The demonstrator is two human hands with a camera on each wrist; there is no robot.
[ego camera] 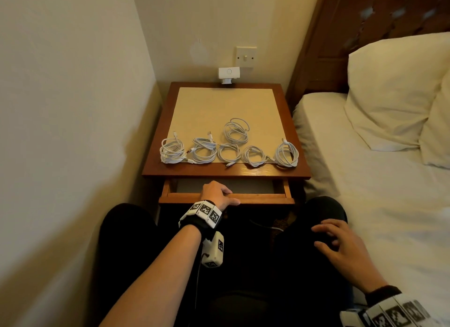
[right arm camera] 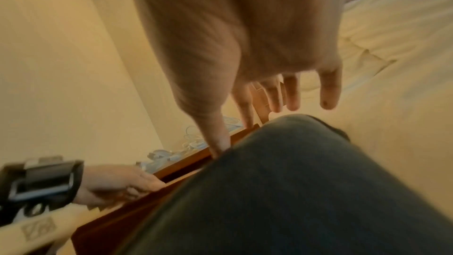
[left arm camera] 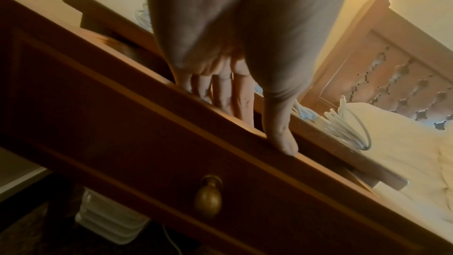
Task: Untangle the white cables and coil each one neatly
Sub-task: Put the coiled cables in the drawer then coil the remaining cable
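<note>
Six coiled white cables point(ego camera: 229, 145) — left hand point(ego camera: 215, 192) grips drawer point(ego camera: 258, 197).

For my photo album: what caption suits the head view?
Six coiled white cables on the bedside table, left hand on its open drawer.

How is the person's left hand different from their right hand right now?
The left hand grips the front edge of the open wooden drawer, fingers hooked inside and thumb along the edge; the right hand holds nothing. The left hand is up at the bedside table; the right hand is lower, over the knee in dark trousers with fingers spread. Both wear marker-covered wrist bands, and neither touches the coiled white cables.
</note>
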